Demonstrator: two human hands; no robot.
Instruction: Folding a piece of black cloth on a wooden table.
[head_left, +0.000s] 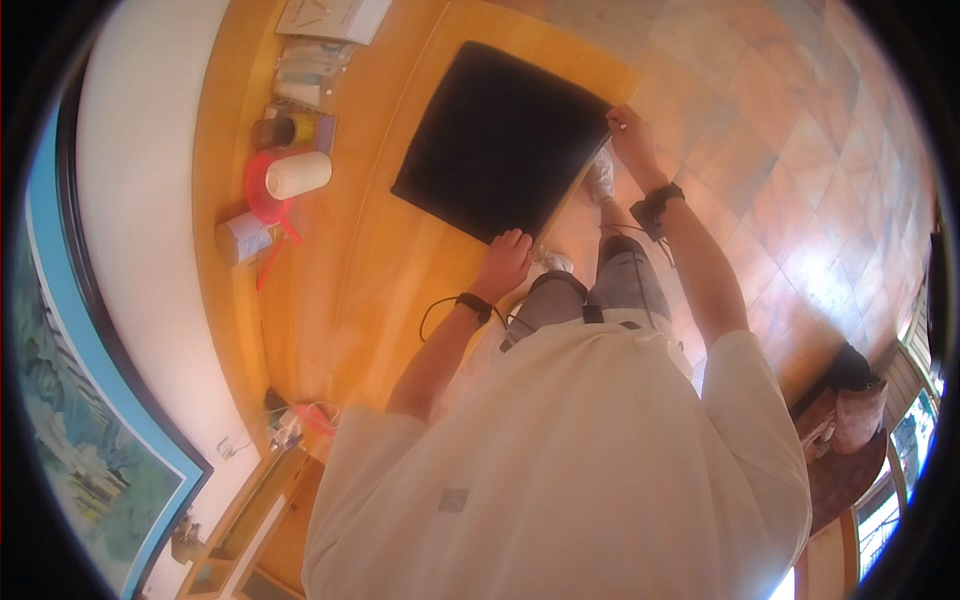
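Note:
A flat, black square fabric mat (502, 142) lies on a long wooden cabinet top (375, 300), its right side running along the edge by my legs. At its near corner, my left hand (508, 264) has its fingers bent over the fabric; the thumb is hidden. My right hand (634, 141) pinches the corner on the far right, where the mat meets the cabinet's edge. Both wrists wear dark straps with thin cables. Between the two hands, the mat's side looks straight and smooth.
Along the wall stand a white cylindrical container (300, 175), a red plastic dipper (259, 187), a labelled can (244, 238) and a brown jar (272, 133). Papers (334, 19) lie farther up. Tiled floor (750, 187) spreads to the right, with a wooden chair (847, 465) behind.

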